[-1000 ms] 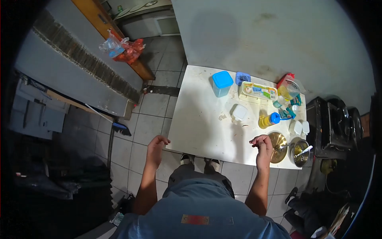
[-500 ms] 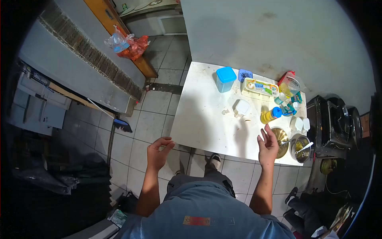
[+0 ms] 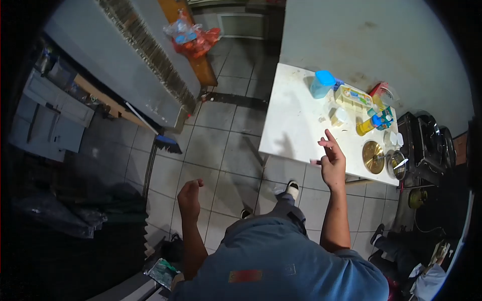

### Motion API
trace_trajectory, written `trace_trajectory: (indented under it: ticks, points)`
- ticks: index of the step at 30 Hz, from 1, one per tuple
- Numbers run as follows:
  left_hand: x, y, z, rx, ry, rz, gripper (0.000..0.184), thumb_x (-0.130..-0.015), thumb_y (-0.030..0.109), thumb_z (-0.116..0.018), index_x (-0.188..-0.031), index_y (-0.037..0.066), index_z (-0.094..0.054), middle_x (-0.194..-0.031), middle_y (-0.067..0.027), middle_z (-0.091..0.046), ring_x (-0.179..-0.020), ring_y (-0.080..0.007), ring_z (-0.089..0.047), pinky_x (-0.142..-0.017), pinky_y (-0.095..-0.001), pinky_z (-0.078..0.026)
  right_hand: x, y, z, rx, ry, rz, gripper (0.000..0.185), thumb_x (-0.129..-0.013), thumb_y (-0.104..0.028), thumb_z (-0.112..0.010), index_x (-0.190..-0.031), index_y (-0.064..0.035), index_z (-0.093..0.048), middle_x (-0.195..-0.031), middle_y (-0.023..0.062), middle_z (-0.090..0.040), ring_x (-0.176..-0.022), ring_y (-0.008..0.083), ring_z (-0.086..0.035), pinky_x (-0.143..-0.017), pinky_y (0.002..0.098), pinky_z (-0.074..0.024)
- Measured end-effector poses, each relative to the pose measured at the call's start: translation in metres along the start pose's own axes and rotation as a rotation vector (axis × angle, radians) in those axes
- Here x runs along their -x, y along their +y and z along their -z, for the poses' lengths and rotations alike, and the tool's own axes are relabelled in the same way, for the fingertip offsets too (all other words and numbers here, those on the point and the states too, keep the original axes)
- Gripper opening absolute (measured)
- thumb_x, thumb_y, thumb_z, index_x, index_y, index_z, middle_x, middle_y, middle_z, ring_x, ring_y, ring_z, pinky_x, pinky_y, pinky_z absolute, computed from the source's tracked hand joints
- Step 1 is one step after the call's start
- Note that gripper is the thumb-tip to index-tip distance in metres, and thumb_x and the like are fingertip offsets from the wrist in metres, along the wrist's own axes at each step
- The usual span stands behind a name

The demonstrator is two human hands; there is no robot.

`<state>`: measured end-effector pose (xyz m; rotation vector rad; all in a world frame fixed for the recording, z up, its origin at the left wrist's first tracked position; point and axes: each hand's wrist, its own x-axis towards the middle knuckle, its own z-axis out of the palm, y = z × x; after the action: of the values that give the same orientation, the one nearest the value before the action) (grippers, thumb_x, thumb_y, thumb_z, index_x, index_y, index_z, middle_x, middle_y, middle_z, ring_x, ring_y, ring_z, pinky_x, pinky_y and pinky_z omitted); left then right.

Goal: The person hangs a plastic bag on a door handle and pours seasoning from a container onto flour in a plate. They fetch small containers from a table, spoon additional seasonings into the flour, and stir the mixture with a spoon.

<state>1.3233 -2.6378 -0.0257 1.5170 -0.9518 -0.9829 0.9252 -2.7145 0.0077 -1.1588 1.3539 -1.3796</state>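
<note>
My left hand [image 3: 190,199] hangs over the tiled floor, left of the table. Its fingers are curled in and nothing shows in them. My right hand [image 3: 333,165] is raised in front of the table's near edge, its fingers apart and holding nothing. Beyond it on the white table [image 3: 296,115] lie a small white container [image 3: 339,117] and a yellow bottle with a blue cap [image 3: 368,125]. To its right are a brass-coloured bowl [image 3: 372,155] and a steel bowl [image 3: 396,163] with a white-handled utensil [image 3: 401,163].
A blue-lidded container [image 3: 322,84] and an egg-carton-like tray [image 3: 354,97] stand at the back. A black stove [image 3: 424,143] adjoins the table's right end. Left are a blue broom [image 3: 168,144] and a hanging plastic bag [image 3: 193,40]. A person's leg [image 3: 396,248] shows lower right.
The view has swung left, so the table sits further right and more floor shows. My left hand is now away from the table's corner, its fingers more curled. My right hand has turned.
</note>
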Motion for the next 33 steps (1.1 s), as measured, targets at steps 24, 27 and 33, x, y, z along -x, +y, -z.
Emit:
trace_trajectory:
  ticks: [24, 27, 33]
  points:
    - [-0.204, 0.003, 0.058, -0.029, -0.251, -0.122, 0.012, -0.082, -0.003, -0.069, -0.087, 0.003, -0.06, -0.092, -0.0052, -0.059, -0.09, -0.0133, -0.055, -0.083, -0.0273, -0.044, -0.08, 0.035, -0.148, 0.189, 0.065, 0.12, 0.029, -0.09, -0.006, -0.061, -0.116, 0.0032, -0.059, -0.101, 0.0131, -0.069, -0.102, 0.0188, -0.063, -0.094, 0.0327, -0.0448]
    - [-0.258, 0.026, 0.043, -0.116, -0.231, -0.089, 0.013, -0.083, -0.003, -0.068, -0.093, 0.003, -0.062, -0.094, -0.0051, -0.06, -0.089, -0.0127, -0.057, -0.082, -0.0265, -0.044, -0.129, 0.032, -0.164, 0.126, 0.01, -0.149, 0.03, -0.09, -0.006, -0.06, -0.119, 0.0012, -0.059, -0.116, 0.0168, -0.063, -0.114, 0.0194, -0.057, -0.091, 0.0335, -0.0469]
    - [-0.358, 0.043, 0.023, -0.028, -0.205, -0.044, 0.018, -0.079, -0.001, -0.072, -0.095, 0.001, -0.064, -0.09, -0.0036, -0.063, -0.084, -0.0113, -0.058, -0.078, -0.0256, -0.046, -0.208, 0.002, -0.215, 0.219, 0.086, 0.1, 0.042, -0.089, -0.002, -0.058, -0.131, -0.0036, -0.05, -0.122, 0.0142, -0.059, -0.114, 0.0212, -0.056, -0.09, 0.0332, -0.0468]
